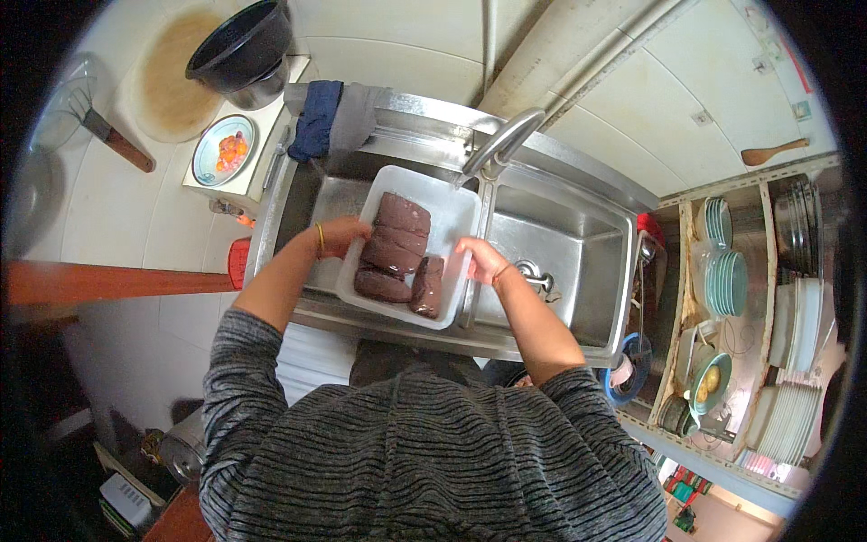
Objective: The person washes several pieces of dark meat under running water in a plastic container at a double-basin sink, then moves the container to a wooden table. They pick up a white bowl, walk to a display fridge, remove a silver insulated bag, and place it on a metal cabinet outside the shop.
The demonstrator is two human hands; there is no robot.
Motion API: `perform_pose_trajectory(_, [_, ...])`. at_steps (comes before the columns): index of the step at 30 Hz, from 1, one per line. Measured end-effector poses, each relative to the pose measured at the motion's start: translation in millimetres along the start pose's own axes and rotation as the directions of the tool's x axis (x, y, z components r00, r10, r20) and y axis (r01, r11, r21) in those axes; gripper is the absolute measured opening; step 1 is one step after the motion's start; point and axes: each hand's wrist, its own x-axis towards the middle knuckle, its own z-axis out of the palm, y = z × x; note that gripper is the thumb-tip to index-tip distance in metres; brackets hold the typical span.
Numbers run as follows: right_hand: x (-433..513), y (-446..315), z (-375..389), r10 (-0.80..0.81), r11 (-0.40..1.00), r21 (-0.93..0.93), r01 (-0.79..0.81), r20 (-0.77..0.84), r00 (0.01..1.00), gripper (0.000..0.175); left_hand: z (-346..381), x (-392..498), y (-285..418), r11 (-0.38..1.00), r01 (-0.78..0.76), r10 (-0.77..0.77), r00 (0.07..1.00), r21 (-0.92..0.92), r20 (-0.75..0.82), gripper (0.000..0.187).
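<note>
A white translucent plastic tub (448, 213) is held over the left basin of a steel double sink, below the faucet spout. Several wet, dark reddish-brown blocks (399, 247), which look like blood curd, lie in it, mostly towards its left side and near end. My left hand (344, 236), with a yellow band at the wrist, grips the tub's left rim. On the opposite rim is my right hand (482, 260), its thumb over the edge. Both hands partly hide the tub's sides.
The curved steel faucet (504, 143) arches close above the tub's far right corner. The right basin (542, 230) has a drain strainer (532, 274). Cloths (318, 118) hang at the back left. A bowl of orange and pink food (223, 150) sits left; a dish rack (765, 251) stands right.
</note>
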Motion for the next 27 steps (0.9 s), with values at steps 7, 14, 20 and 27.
perform_pose_trajectory(7, [38, -66, 33, -0.898, 0.337, -0.924, 0.184, -0.256, 0.359, 0.025, 56, 6, -28, 0.937, -0.271, 0.182, 0.918, -0.221, -0.353, 0.062])
perform_pose_trajectory(14, [73, -92, 55, -0.673, 0.630, -0.674, 0.386, -0.226, 0.704, 0.022, 95, 11, -25, 0.839, -0.431, 0.199, 0.810, -0.331, -0.552, 0.068])
perform_pose_trajectory(20, [43, -56, 56, -0.571, -0.330, -0.942, 0.068, 0.256, 0.780, 0.051, 115, 22, -32, 0.750, -0.555, 0.257, 0.746, -0.360, -0.614, 0.065])
perform_pose_trajectory(27, [44, -63, 60, -0.518, -0.371, -0.896, -0.245, -0.020, 0.855, 0.040, 135, 43, -47, 0.634, -0.696, 0.396, 0.667, -0.339, -0.631, 0.065])
